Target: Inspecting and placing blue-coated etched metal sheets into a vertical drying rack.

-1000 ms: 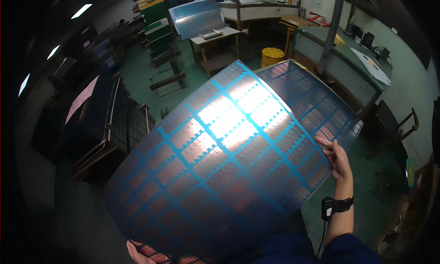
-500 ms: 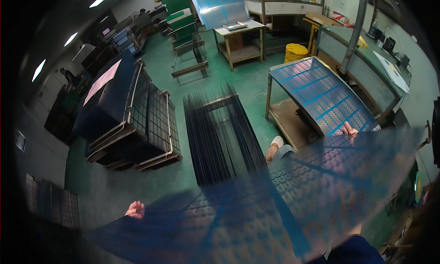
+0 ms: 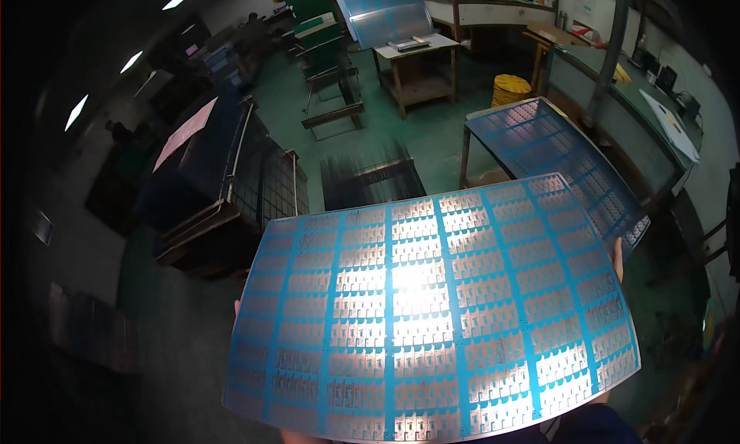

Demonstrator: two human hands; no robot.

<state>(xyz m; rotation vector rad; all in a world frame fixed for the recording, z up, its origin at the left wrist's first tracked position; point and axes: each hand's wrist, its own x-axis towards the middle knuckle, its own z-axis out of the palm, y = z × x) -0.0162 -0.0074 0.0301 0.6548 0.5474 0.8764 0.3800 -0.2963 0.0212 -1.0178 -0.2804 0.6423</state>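
Note:
A large circuit board panel (image 3: 420, 313), patterned in blue and copper, is held up in front of me and tilted so that bright light glares off its middle. At its left edge, part of my left hand (image 3: 237, 308) shows, gripping the panel; the rest is hidden behind it. My right hand (image 3: 617, 259) grips the opposite edge, with only a few fingers showing. Just beyond the right corner lies another patterned panel (image 3: 532, 139) on a low wooden table. The held panel covers most of the black slotted rack (image 3: 370, 183) standing on the floor.
On the left stands a dark stack of panels in a frame (image 3: 208, 174), with a pink sheet (image 3: 185, 133) on top. A small table (image 3: 416, 55) with leaning panels is farther back. Nearby are a yellow bin (image 3: 510, 89) and a workbench (image 3: 640, 105) along the right wall.
The panel has swung from a low, blurred, slanted position to face me, its patterned side lit up. Both hands keep hold of its edges. The view has shifted slightly.

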